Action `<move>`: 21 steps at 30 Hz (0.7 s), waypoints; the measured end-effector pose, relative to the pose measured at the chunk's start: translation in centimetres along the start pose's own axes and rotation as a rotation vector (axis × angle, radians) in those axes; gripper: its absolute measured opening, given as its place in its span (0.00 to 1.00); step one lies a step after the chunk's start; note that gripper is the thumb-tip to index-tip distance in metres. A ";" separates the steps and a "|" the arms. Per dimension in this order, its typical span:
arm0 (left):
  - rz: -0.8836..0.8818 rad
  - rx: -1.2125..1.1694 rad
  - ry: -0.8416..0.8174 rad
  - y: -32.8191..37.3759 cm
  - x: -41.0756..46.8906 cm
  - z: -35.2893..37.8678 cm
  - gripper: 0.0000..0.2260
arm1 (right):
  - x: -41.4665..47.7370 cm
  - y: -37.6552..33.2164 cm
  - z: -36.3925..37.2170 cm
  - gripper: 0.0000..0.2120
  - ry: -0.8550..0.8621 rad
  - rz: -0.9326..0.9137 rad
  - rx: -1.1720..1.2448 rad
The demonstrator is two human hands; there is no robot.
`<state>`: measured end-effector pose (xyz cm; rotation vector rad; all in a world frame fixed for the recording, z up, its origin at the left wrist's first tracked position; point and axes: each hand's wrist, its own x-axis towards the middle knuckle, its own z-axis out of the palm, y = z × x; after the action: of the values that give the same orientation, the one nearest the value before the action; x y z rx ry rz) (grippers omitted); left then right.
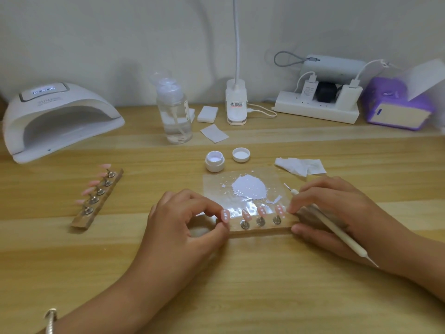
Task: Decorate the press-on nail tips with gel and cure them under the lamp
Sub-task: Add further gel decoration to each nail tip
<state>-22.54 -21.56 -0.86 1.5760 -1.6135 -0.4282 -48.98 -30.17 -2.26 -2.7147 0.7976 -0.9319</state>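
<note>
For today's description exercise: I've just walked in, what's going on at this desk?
A person is decorating pink press-on tips with white gel. The left hand pinches the leftmost nail tip on the near wooden holder; the right hand holds a dotting tool and steadies the holder's other end. The curing lamp at left is empty.

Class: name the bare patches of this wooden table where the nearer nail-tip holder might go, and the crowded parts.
Bare: the light wooden table at its near edge, and between the white domed curing lamp, the second wooden nail-tip strip and the small white gel jar. Crowded: around the clear gel-smeared palette sheet.
</note>
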 end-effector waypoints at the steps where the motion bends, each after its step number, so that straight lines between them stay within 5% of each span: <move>1: 0.003 0.011 -0.006 0.0 0.0 0.0 0.09 | 0.0 0.0 0.0 0.10 -0.003 0.002 0.000; 21: 0.116 0.107 -0.114 0.7 0.8 0.9 0.07 | 0.2 -0.1 0.1 0.10 -0.033 0.011 0.055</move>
<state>-23.54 -22.47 -0.67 1.5506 -1.8313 -0.3817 -48.81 -30.22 -2.20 -2.6687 0.7677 -0.8909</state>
